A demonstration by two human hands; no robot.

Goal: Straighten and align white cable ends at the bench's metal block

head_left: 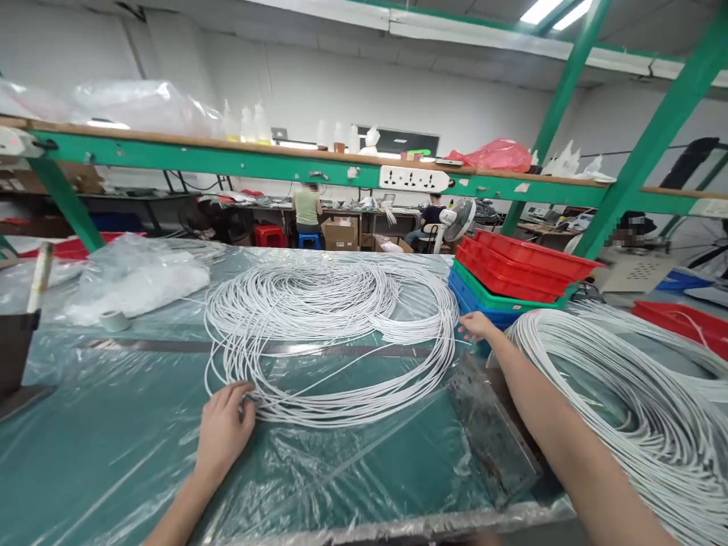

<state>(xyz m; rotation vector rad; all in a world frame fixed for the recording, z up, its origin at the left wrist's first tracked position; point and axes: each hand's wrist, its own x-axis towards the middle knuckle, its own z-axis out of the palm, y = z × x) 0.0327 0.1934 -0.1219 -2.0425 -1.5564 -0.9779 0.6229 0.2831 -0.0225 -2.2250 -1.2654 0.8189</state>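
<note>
A large loose coil of white cable (341, 413) lies spread across the plastic-covered table. At its lower left edge is my left hand (227, 421), palm down, with curled fingers and thumb closed round the outer strands. My right hand (479, 326) reaches to the coil's right edge. Its fingers are bent together on the cable there, and the fingertips are partly hidden. A single loose strand crosses the middle of the loop. Under my right forearm stands a dark metal block (492, 428) with a worn, shiny face.
Stacked red, green and blue bins (512, 265) stand behind my right hand. Another thick cable coil (619, 394) lies at right. A metal strip (153, 346), tape roll (114, 321) and plastic bag (136, 280) are at left. A green shelf beam (255, 157) spans above. Two people sit farther back.
</note>
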